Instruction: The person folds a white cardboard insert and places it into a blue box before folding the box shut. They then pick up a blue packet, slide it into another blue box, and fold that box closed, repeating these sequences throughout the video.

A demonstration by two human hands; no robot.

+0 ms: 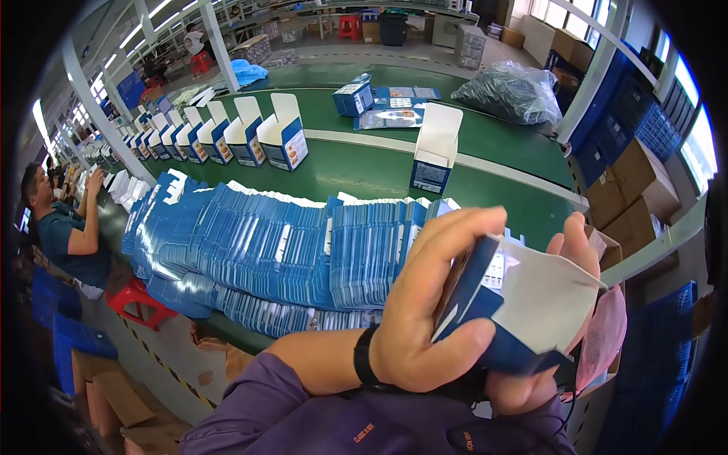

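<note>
Close in front of my chest I hold a small blue-and-white carton [542,292], tilted, its white inside and a flap facing up. My left hand [425,311], with a black band at the wrist, is closed round its left side, the thumb pressed on the blue panel. From the far right side my right hand [576,241] grips the same carton; most of that hand is hidden behind it. Just left of my hands, long rows of flat, folded blue cartons [258,246] lie packed on edge on the green table.
One opened carton [434,155] stands beyond my hands. A line of opened cartons [280,140] runs off to the left. Flat blue pieces [390,114] and a clear plastic bag [512,91] lie farther back. At left a person [72,227] works near a red stool [140,303].
</note>
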